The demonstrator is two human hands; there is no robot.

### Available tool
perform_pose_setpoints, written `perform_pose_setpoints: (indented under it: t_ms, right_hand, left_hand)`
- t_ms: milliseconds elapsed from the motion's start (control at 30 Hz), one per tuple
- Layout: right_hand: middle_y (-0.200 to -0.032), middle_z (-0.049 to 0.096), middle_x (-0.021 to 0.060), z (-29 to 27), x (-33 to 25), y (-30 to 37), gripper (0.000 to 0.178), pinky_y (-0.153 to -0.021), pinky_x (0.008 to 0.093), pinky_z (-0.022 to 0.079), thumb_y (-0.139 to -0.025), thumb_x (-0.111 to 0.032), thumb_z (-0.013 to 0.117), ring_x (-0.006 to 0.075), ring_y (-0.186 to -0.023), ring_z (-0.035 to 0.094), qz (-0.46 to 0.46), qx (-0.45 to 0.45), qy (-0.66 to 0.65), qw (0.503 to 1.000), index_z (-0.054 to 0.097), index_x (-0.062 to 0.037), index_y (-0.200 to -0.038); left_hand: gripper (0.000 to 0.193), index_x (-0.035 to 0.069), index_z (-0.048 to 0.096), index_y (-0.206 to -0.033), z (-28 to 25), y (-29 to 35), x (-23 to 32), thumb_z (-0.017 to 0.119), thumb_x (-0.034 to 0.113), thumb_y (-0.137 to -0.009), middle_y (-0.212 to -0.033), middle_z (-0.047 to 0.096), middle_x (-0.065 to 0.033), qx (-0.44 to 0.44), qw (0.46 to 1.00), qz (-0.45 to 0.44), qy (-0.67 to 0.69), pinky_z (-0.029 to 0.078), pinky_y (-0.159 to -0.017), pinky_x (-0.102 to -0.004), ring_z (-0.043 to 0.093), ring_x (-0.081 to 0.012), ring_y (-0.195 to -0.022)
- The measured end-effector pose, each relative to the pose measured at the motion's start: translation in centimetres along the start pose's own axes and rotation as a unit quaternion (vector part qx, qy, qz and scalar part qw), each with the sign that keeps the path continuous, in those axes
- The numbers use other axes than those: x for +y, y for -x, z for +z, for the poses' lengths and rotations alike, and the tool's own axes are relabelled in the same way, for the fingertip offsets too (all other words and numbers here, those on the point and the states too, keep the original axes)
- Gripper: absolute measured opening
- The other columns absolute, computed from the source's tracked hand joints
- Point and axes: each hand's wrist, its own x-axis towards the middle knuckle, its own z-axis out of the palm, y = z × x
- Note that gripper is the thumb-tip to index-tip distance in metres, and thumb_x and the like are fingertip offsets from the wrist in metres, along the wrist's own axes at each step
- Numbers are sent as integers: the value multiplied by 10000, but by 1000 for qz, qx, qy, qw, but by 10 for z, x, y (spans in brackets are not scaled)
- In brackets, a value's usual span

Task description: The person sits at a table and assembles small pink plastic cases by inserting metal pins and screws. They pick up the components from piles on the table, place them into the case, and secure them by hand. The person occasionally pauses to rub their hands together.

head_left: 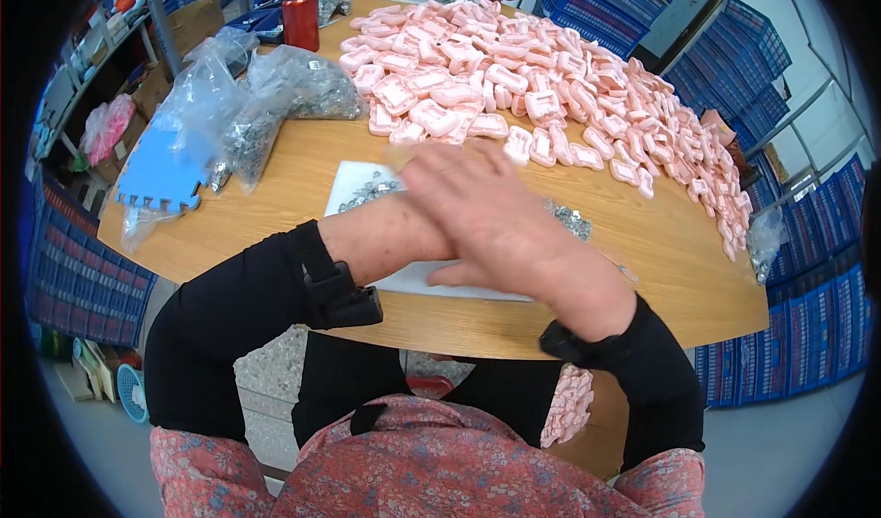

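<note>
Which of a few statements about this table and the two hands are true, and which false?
1. The right hand lies across the left hand. True; the left hand is mostly hidden beneath it.
2. The pile of pink plastic pieces sits on the far half of the table. True.
3. The bottle is green. False; it is red.
4. The white sheet under the hands is bare. False; small metal parts lie on it.
5. Clear bags of metal parts lie left of the pink pile. True.
</note>
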Motion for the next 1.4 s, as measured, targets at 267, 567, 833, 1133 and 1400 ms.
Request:
perform_pose_setpoints:
  t_ms: [267,567,833,1133,1400]
  right_hand:
    - [-1109,646,135,2,15,4,731,-938,434,471,-643,-188,850,341,-1050,622,40,-15,-63,997,518,-71,-1283]
    - [-1164,626,131,-13,8,-3,784,-895,446,494,-633,-187,853,370,-1066,599,13,-8,-48,999,511,-70,-1330]
    - [-1124,597,122,-2,21,3,854,-931,434,465,-627,-170,861,331,-1054,587,-10,31,-36,999,468,-86,-1381]
    - [-1242,595,129,2,13,-9,762,-990,445,451,-607,-205,864,335,-1157,574,-33,-4,-72,997,521,-88,-1277]
    - [-1229,601,128,-2,31,2,830,-979,436,456,-622,-221,869,345,-1153,569,5,4,-72,997,497,-98,-1354]
  left_hand:
    - [416,104,635,-1229,-28,-7,5,651,182,-821,-1221,627,-168,-165,977,-106,81,401,-1030,-428,532,-342,-1161]
    - [342,72,664,-1151,-13,-19,-3,656,175,-825,-1147,664,-185,-64,994,-58,73,483,-938,-409,610,-340,-1093]
    - [330,32,656,-1146,-19,-14,-5,647,134,-831,-1143,661,-194,-64,995,-61,38,495,-927,-412,623,-337,-1078]
    - [353,36,653,-1172,-42,8,15,658,148,-837,-1177,651,-192,-109,985,-121,59,483,-942,-425,602,-347,-1109]
    - [332,48,657,-1156,-47,-9,13,648,127,-834,-1144,660,-193,-68,990,-102,76,493,-938,-411,618,-351,-1078]
